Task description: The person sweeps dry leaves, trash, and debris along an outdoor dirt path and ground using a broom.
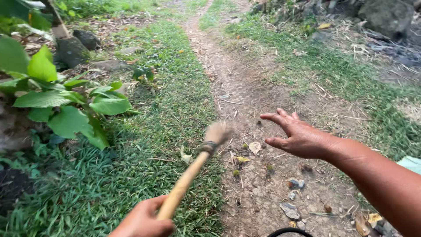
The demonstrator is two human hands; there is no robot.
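My left hand (144, 219) grips the lower end of a light wooden stick (186, 177) at the bottom of the view. The stick points up and to the right; a dark band sits near its far end and a frayed, blurred tip (216, 131) hangs over the edge of the grass. My right hand (296, 136) is held out above the dirt path, palm turned left, fingers spread, holding nothing. It is a little to the right of the stick's tip and does not touch it.
A narrow dirt path (228, 83) runs away between grass strips (171, 79). Small stones (294, 184) and dry leaves (254, 147) lie on it. A broad-leaved plant (66, 101) grows at left, dark rocks (72, 50) behind it, a large rock (386, 15) at top right.
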